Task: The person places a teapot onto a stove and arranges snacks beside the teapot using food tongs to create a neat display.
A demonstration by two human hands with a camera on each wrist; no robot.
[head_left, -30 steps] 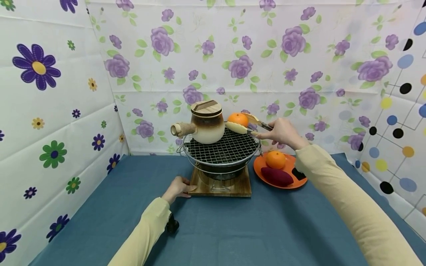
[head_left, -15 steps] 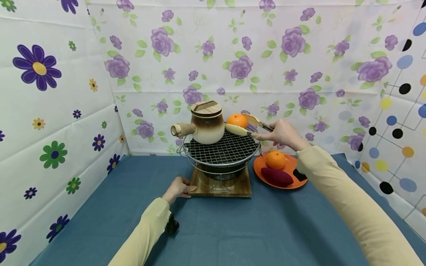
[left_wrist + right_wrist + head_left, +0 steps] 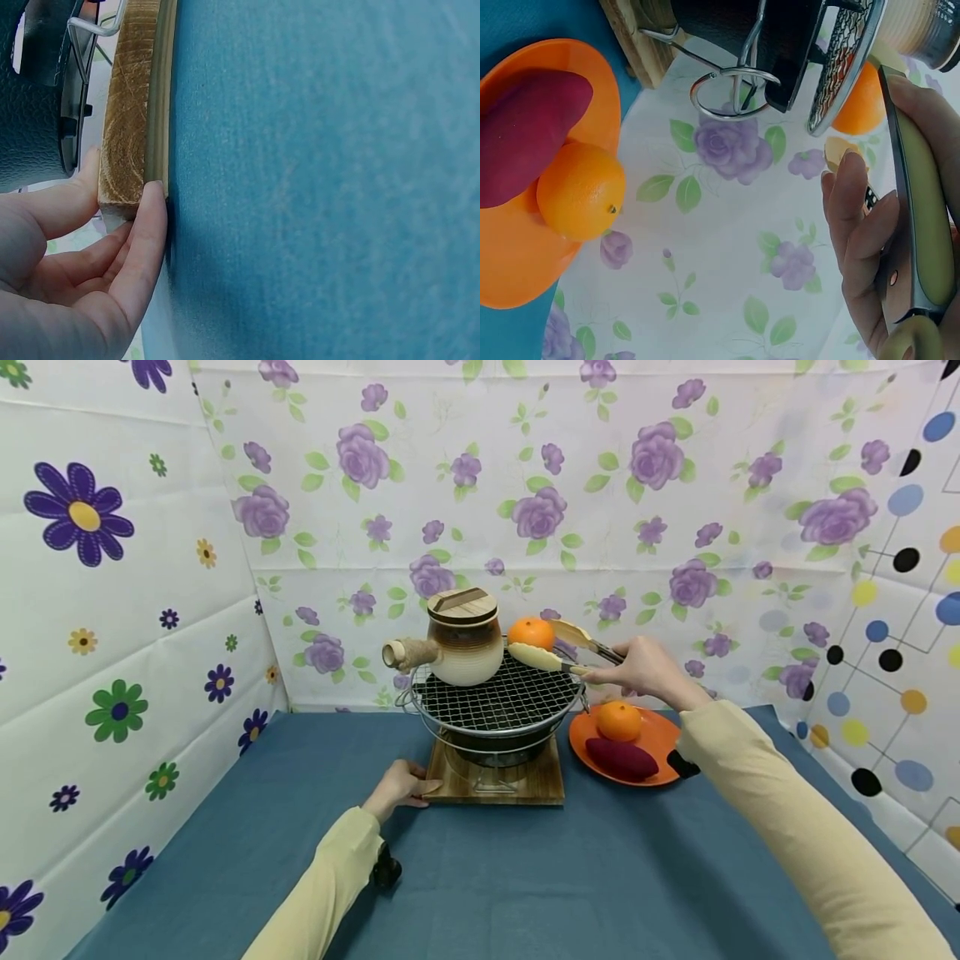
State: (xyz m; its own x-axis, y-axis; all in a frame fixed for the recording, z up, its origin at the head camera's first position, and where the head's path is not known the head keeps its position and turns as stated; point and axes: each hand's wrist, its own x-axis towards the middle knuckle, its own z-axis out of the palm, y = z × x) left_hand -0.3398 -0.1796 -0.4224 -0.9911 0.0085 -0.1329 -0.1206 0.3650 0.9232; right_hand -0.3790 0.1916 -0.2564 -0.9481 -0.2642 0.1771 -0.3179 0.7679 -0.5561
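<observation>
In the head view my right hand [image 3: 647,672] holds a pair of tongs [image 3: 542,658] with cream tips. The tips stand apart, close to an orange [image 3: 531,632] on the round wire grill [image 3: 517,703]. Beside that orange sits a brown and white side-handled pot [image 3: 467,656] with a wooden lid. My left hand [image 3: 397,787] grips the front left corner of the wooden board [image 3: 528,792] under the grill. The left wrist view shows the thumb above that board [image 3: 126,112] and a finger at its underside.
Right of the grill lies an orange plate [image 3: 660,728] carrying a second orange [image 3: 618,721] and a purple sweet potato [image 3: 621,758]. A blue cloth [image 3: 517,885] covers the table. Flowered sheets [image 3: 615,518] hang close behind the grill.
The right hand and tongs have moved slightly right, and the tips have spread from the orange. That orange sits slightly further left, by the pot. The left hand keeps its grip on the board.
</observation>
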